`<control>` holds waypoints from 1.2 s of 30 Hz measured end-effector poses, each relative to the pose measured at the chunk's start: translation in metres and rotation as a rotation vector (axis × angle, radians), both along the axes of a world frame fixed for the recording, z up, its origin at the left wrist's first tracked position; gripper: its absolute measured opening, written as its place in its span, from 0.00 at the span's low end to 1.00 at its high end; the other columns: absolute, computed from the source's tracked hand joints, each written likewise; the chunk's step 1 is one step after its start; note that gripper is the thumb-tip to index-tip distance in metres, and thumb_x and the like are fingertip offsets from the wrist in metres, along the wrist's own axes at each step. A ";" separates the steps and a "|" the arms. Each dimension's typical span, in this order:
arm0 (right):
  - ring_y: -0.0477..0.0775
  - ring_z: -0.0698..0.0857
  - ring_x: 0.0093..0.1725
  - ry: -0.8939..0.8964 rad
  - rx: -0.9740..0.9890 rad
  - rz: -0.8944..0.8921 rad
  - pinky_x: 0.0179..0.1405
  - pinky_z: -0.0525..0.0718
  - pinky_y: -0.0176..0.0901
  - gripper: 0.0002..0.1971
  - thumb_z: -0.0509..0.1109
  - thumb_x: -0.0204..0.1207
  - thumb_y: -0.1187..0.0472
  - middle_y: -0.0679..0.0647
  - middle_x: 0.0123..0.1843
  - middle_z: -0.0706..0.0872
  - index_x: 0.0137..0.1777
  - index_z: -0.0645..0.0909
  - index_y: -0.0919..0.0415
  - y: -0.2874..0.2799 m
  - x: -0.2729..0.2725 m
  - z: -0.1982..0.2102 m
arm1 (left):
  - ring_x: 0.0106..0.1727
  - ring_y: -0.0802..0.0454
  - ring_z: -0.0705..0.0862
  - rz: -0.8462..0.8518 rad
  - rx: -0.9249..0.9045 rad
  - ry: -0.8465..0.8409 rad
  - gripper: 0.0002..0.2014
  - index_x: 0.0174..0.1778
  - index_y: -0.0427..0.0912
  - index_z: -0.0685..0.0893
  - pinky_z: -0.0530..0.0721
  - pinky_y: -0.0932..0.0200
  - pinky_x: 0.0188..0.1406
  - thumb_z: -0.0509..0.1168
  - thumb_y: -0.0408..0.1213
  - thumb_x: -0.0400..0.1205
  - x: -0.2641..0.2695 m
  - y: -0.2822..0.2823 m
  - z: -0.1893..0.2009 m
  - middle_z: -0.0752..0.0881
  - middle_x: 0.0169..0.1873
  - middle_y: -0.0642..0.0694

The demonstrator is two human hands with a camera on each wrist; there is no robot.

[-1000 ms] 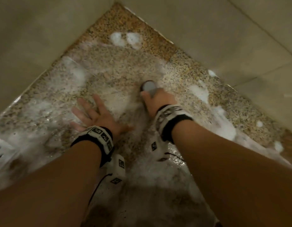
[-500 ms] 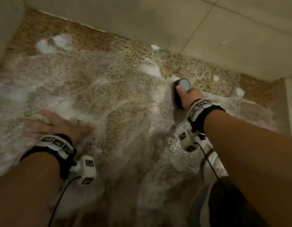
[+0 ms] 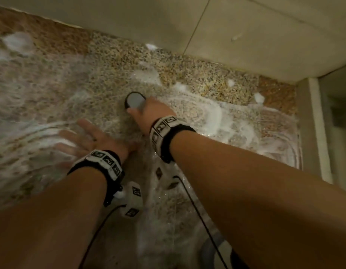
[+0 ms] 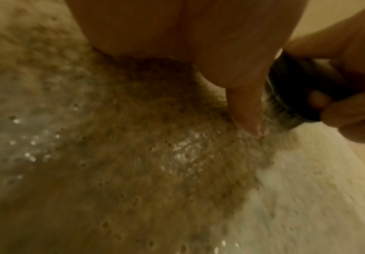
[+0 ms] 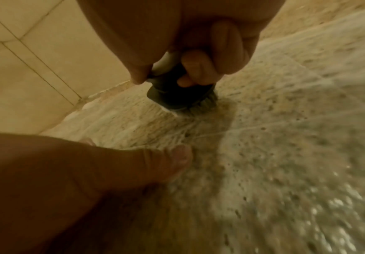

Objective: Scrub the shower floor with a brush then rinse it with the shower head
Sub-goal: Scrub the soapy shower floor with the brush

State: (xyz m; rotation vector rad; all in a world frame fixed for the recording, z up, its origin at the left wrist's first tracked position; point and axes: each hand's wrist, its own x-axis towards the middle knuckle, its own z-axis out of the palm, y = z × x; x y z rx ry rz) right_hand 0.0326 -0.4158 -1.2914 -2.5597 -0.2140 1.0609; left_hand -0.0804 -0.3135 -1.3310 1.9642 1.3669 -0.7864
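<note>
The scrubbing stage looks to be well under way and the rinse not yet begun: the speckled shower floor [image 3: 114,61] is wet and streaked with soap foam [image 3: 213,117] across most of its width, while a drier brown strip remains at the 11 o'clock edge along the wall [image 3: 265,32] and another at 2 o'clock near the corner. No shower head shows in any view, so rinsing is judged to be all still ahead. One brush [image 3: 135,100], round with a grey top and a dark body, sits bristles down on the floor at about 12 o'clock from the person's wrists. The right hand [image 3: 151,111] wraps it, fingers [image 5: 195,68] curled round the dark body and thumb on the other side. The left hand [image 3: 92,138] lies flat at 9 o'clock from the brush, fingers spread and pressed on the wet floor as a prop, holding nothing; its thumb tip [image 4: 253,127] comes just beside the bristles. By count: one brush, two hands, two wrist bands [image 3: 106,162], and several loose clumps of foam, at least four near the wall.
</note>
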 end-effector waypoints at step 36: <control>0.57 0.79 0.35 -0.151 -0.186 -0.651 0.28 0.70 0.44 0.32 0.61 0.82 0.33 0.60 0.50 0.87 0.67 0.79 0.64 -0.297 0.059 0.013 | 0.88 0.21 0.40 -0.110 0.200 -0.010 0.90 0.81 0.62 0.18 0.54 0.15 0.80 0.59 0.93 0.28 -0.009 -0.003 -0.009 0.30 0.89 0.38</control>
